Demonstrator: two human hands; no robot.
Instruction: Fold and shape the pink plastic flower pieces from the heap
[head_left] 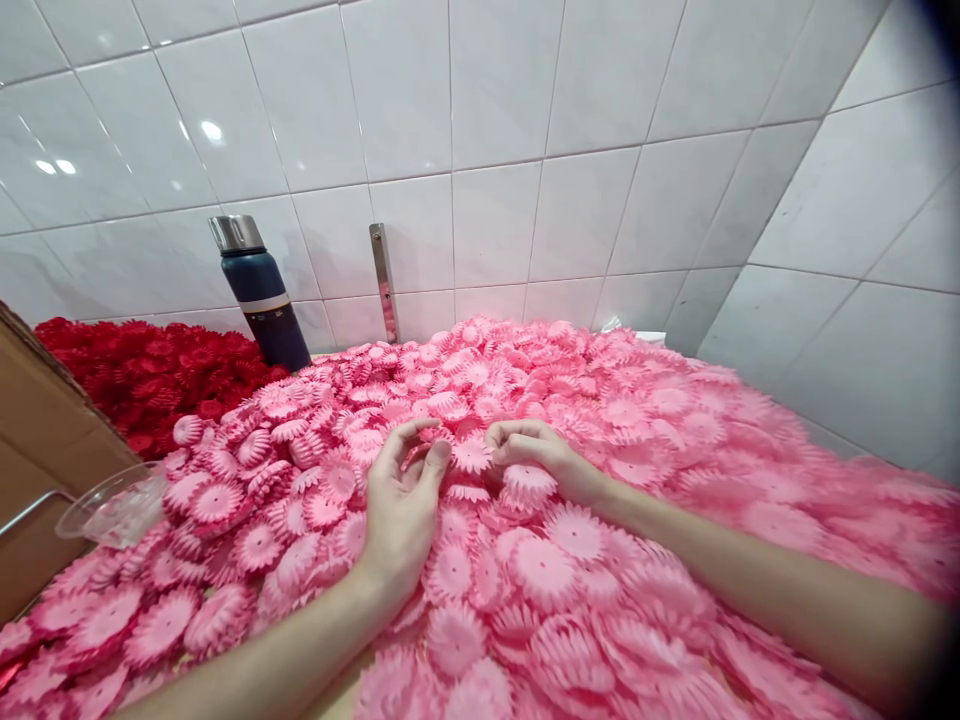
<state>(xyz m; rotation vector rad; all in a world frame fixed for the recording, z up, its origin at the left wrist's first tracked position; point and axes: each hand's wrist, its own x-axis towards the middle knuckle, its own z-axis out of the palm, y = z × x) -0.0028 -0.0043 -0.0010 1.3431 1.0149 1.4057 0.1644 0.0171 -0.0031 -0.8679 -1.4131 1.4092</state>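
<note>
Pale-pink, round, fringed, paper-like disc (473, 455) framed between loosely curled left hand (401, 490) and tightly bent right hand (544, 452), amid heap of similar discs (456, 640), short of hidden rear edge of beige tabletop (341, 695); whether gripped cannot be told. Rim best pinched lightly, fringe probably delicate.

Overhead approach: open air above the heap of pink discs (570, 540), bounded at the rear by the tiled wall (495, 100) and at the right by the side wall (847, 220). Gap between the left grip (405, 500) and right grip (544, 455): narrow, occupied by a scalloped disc (472, 453). Low passage leftward: obstructed by the clear dish (120, 505) and cardboard box (45, 450). Left rear: blue bottle (262, 300) obstructs, beside the red heap (150, 370).
</note>
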